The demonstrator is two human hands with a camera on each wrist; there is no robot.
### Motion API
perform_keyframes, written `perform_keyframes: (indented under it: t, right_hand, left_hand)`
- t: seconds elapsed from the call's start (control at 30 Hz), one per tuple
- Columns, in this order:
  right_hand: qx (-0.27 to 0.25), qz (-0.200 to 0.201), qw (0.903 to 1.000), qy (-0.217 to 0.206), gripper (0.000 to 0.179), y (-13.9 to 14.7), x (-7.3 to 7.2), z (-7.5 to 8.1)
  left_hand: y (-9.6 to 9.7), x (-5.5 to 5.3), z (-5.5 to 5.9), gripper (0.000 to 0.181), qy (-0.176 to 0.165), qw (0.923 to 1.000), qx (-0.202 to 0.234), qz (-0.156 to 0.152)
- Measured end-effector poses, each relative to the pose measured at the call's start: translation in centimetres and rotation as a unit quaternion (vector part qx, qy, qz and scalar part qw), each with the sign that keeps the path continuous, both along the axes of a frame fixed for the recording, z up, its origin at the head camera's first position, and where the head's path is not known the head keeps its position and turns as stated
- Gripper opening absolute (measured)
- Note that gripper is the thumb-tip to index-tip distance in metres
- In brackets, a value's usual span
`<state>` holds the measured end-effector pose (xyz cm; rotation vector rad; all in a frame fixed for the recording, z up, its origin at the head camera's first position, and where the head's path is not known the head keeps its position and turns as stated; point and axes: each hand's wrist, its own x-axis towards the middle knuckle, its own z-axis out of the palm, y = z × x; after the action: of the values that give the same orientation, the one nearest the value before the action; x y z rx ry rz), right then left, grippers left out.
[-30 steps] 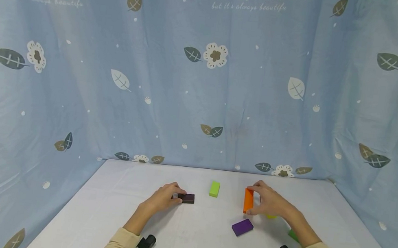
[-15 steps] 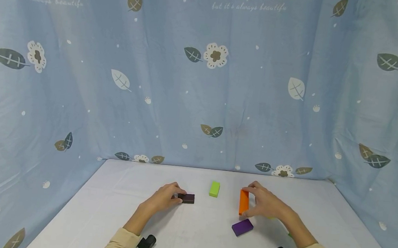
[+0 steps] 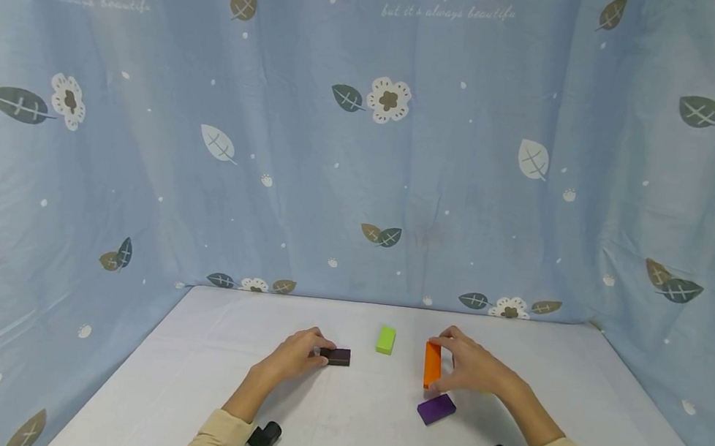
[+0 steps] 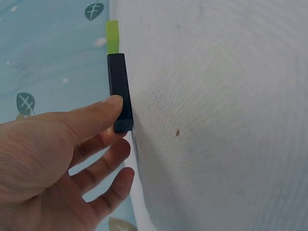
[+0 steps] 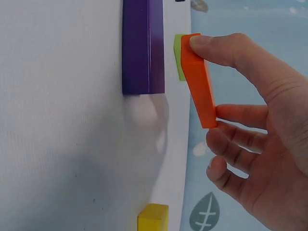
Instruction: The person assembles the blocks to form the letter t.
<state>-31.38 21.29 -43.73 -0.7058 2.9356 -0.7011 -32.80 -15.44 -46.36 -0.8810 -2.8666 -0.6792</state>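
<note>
Between thumb and fingers, my left hand (image 3: 295, 354) pinches the left end of a dark, nearly black block (image 3: 338, 357). In the left wrist view the thumb lies on the near face of that dark block (image 4: 119, 86). My right hand (image 3: 474, 365) holds an orange block (image 3: 432, 365) by its two ends, thumb at one and fingers at the other. A purple block (image 3: 436, 409) lies just in front of the orange one, apart from it. Behind and between the hands sits a lime green block (image 3: 386, 340).
A yellow block (image 5: 153, 217) shows at the bottom of the right wrist view. The white table (image 3: 359, 437) meets a blue patterned curtain (image 3: 362, 179) at the back and sides. Black devices (image 3: 265, 436) are worn at both wrists.
My right hand has moved left and slightly nearer with the orange block, stopping behind the purple one. The green block by the right forearm is now hidden. My left hand stays put.
</note>
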Motion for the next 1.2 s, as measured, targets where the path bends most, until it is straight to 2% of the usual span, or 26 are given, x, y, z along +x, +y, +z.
perform_keyframes:
  t: [0.2, 0.67, 0.97, 1.2]
  right_hand:
    - [0.011, 0.019, 0.9996, 0.018, 0.087, -0.3, 0.4, 0.0]
    - [0.011, 0.032, 0.9994, 0.007, 0.089, -1.6, 1.0, 0.2]
    - [0.017, 0.052, 0.9984, 0.013, 0.086, -2.5, 1.1, 0.3]
    - [0.014, 0.047, 0.9988, -0.003, 0.085, -3.3, 1.3, 0.2]
  left_hand:
    - [0.1, 0.2, 0.0, 0.029, -0.003, 1.0, 0.008, -0.003]
    - [0.2, 0.3, 0.3, 0.03, -0.019, 0.9998, 0.004, 0.011]
    - [0.1, 0.3, 0.2, 0.029, -0.013, 0.9999, 0.005, 0.009]
    - [0.1, 0.3, 0.2, 0.029, -0.01, 0.9999, 0.005, 0.007]
